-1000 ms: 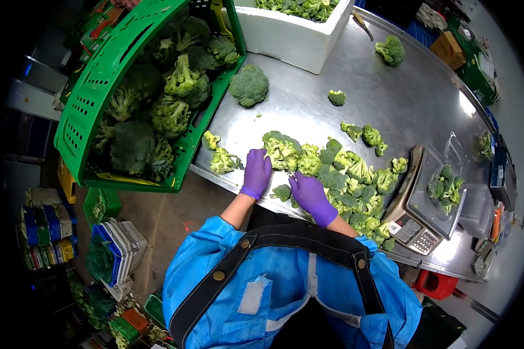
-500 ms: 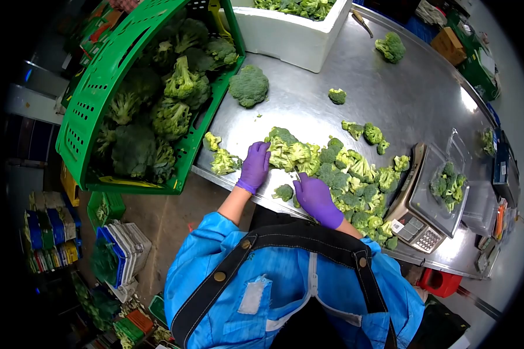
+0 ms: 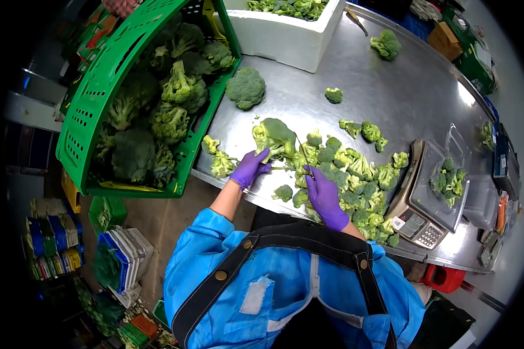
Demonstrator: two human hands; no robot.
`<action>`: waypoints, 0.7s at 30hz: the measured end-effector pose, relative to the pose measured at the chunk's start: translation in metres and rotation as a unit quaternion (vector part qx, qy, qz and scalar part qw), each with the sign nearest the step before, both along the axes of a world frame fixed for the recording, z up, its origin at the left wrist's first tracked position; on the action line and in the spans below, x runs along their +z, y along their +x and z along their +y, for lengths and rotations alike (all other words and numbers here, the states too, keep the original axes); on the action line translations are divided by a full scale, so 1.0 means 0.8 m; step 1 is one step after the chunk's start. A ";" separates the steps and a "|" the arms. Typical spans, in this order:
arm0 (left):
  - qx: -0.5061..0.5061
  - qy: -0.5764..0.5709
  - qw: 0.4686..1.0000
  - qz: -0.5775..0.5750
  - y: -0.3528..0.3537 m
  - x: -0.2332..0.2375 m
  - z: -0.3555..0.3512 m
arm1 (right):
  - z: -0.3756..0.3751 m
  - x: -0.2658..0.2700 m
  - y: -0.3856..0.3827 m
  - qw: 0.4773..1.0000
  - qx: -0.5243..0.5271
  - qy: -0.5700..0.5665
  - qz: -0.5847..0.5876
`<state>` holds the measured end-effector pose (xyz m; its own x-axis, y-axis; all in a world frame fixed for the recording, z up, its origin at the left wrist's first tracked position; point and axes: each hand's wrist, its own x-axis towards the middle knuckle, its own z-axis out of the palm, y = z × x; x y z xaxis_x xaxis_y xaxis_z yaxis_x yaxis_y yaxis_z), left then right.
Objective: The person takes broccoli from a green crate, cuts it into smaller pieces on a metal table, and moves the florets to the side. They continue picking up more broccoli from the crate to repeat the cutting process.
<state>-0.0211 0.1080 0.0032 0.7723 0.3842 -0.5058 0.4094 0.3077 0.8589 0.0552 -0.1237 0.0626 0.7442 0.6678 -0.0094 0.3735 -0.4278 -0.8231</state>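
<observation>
My left hand [image 3: 251,168], in a purple glove, is closed round the stem side of a large broccoli head [image 3: 273,137] above the steel table. My right hand [image 3: 326,199], also gloved, grips a thin knife [image 3: 301,148] whose blade points up and away beside that head. Cut broccoli florets [image 3: 361,174] lie in a pile to the right of the knife, reaching the table's near edge. A small floret [image 3: 283,193] rests between my hands. Other pieces [image 3: 221,164] lie left of my left hand.
A green crate [image 3: 99,110] of broccoli leans at the left. A white foam box [image 3: 285,43] stands at the back. On the right, a scale [image 3: 416,218] carries a clear tray with florets. A whole broccoli [image 3: 245,88] and another knife [image 3: 356,21] lie on the steel table [image 3: 413,87].
The large broccoli head has come up in my left hand, which has moved slightly left and down. My right hand has shifted a little right and down, and the knife blade now shows upright.
</observation>
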 end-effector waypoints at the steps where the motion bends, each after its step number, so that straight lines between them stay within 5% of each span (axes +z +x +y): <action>1: 0.025 -0.200 0.979 -0.032 -0.006 -0.015 0.009 | 0.001 -0.009 -0.001 0.999 -0.004 0.033 -0.030; 2: 0.051 -0.392 0.917 -0.061 -0.013 -0.030 0.013 | 0.002 -0.016 -0.003 0.999 -0.006 0.033 -0.028; 4: 0.065 -0.405 0.909 -0.072 -0.020 -0.036 0.009 | 0.006 -0.028 -0.004 0.994 0.047 0.044 -0.091; 8: 0.026 -0.371 0.928 -0.008 -0.028 -0.028 0.007 | 0.017 -0.035 -0.007 0.987 0.100 -0.025 -0.122; 13: -0.020 -0.172 0.983 0.068 -0.024 0.003 -0.002 | 0.033 -0.043 -0.002 0.980 0.106 -0.078 -0.150; 21: -0.119 -0.095 0.987 0.056 -0.019 0.013 0.001 | 0.061 -0.070 0.005 0.962 0.129 -0.196 -0.141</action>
